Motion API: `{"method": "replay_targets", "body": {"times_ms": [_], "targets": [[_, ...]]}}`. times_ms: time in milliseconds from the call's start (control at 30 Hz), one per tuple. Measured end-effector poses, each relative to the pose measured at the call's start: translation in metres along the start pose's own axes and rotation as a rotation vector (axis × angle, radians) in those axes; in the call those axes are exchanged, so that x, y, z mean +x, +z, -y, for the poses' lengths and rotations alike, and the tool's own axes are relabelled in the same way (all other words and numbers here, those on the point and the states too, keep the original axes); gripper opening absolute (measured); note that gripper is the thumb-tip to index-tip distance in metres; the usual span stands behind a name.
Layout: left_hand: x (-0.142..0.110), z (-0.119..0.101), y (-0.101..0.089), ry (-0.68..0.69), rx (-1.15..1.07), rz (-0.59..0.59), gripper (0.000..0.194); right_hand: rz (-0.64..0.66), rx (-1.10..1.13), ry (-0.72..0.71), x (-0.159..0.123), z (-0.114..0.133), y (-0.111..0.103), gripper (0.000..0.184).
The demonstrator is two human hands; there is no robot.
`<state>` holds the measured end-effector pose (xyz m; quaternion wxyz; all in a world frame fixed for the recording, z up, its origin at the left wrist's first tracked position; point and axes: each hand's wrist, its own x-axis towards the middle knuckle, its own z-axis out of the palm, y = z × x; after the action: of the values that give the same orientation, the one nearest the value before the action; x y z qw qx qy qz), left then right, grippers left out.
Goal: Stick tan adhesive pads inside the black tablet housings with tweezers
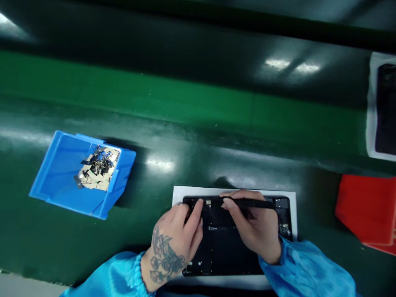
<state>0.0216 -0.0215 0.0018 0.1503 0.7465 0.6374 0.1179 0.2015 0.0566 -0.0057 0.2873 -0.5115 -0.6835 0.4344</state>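
A black flat device with its inner parts showing lies on a white sheet on the green bench in front of me. My left hand rests on the device's upper left corner, its fingers curled and a fingertip pressing near the top edge. My right hand grips a thin black stick-like tool, which lies along the device's top edge. Both arms are in blue sleeves.
A blue bin with several small metal and dark parts stands at the left. A red bin stands at the right. Another black device on a white sheet shows at the right edge.
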Motion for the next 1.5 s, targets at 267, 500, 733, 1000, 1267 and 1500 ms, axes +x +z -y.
{"method": "replay_targets", "body": {"times_ms": [267,500,733,1000,1267,1500], "targets": [[0.002,0.0,-0.003,0.019,0.05,0.084,0.049,-0.136,0.277,-0.058,0.001,0.0,-0.004,0.024],[0.009,-0.007,-0.009,0.004,0.097,0.23,0.059,-0.097,0.322,-0.102,0.002,-0.002,-0.003,0.026],[0.013,-0.011,-0.01,-0.036,0.089,0.27,0.062,-0.02,0.296,-0.131,0.003,-0.007,-0.001,0.033],[0.01,-0.009,-0.01,-0.055,0.006,0.234,0.049,0.168,0.171,-0.304,0.011,0.0,0.0,0.028],[0.002,-0.005,0.002,0.014,-0.002,0.03,0.046,0.18,0.108,-0.382,0.009,0.01,-0.001,0.014],[-0.007,0.003,0.018,0.094,-0.105,-0.183,0.042,0.109,0.07,-0.202,0.002,0.012,0.0,0.006]]}}
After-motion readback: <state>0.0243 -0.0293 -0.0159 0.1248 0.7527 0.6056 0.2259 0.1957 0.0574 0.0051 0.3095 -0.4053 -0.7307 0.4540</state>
